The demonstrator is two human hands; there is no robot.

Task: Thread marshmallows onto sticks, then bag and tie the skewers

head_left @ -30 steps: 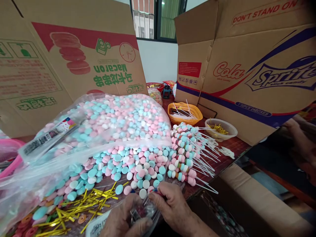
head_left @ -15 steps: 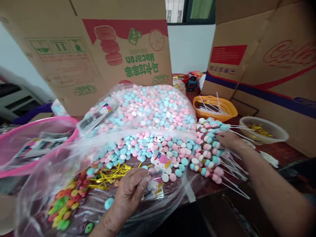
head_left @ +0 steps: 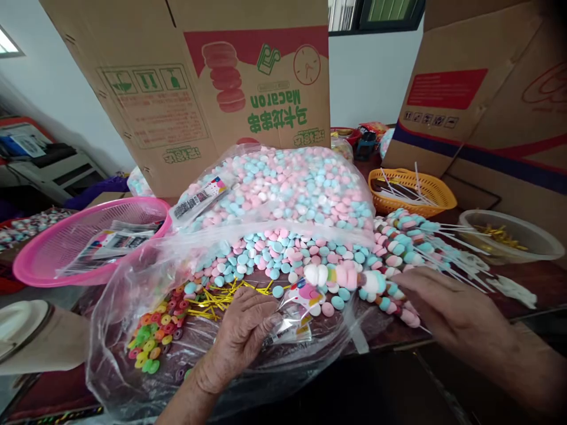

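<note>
Tabletop: right hand [head_left: 447, 307] now grips a candy skewer [head_left: 345, 276] (lifted from the pile [head_left: 407, 248]); left hand [head_left: 243, 330] pinches a wrapper [head_left: 297, 307].

- Candy bag [head_left: 283, 195]: worktop [head_left: 522, 277] centre, before carton [head_left: 199, 88].
- Basin [head_left: 88, 236]: left edge.
- Skewers [head_left: 403, 242]: right of bag.
- Basket [head_left: 414, 189], bowl [head_left: 516, 236]: far right.

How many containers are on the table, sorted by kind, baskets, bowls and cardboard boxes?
Baskets: 2, the pink basket and the orange basket
Bowls: 1, the clear bowl
Cardboard boxes: 2, the Macaron box and the box on the right
Total: 5
</note>
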